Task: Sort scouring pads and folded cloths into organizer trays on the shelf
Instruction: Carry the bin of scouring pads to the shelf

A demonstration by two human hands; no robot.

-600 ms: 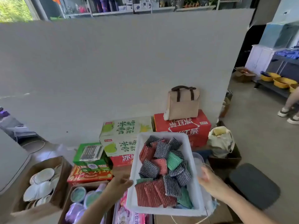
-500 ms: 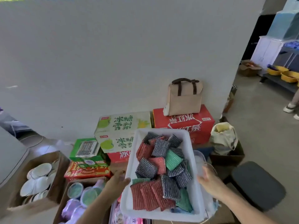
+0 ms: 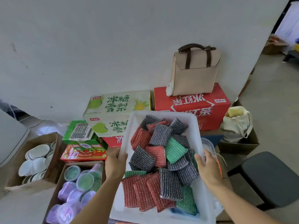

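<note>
The white rectangular plastic tray [image 3: 195,125] is carried in front of the person, gripped on both long sides. The left hand [image 3: 115,165] grasps the rim at the tray's 9 o'clock, thumb on top and fingers hidden beneath. The right hand [image 3: 208,168] grasps the rim at 3 o'clock, thumb hooked inside the wall and fingers wrapped outside.

Inside the tray, the red, dark grey and green glittery woven scouring pads [image 3: 160,135] lie in a loose, overlapping heap. A row of red pads sits at the 6 o'clock end.

Beyond the tray at 12 o'clock, against the wall, a red printed carton [image 3: 191,107] carries an upright beige handbag with brown straps [image 3: 194,75]. At 11 o'clock stands a green-and-white printed carton [image 3: 118,104]. At 10 o'clock a grey calculator [image 3: 80,131] lies on a green box [image 3: 76,142]. At 8 o'clock is a cardboard box of lidded plastic tubs [image 3: 77,180], and at 9 o'clock a cardboard box of white dishes [image 3: 37,159]. A black padded stool [image 3: 273,178] stands at 3 o'clock.
</note>
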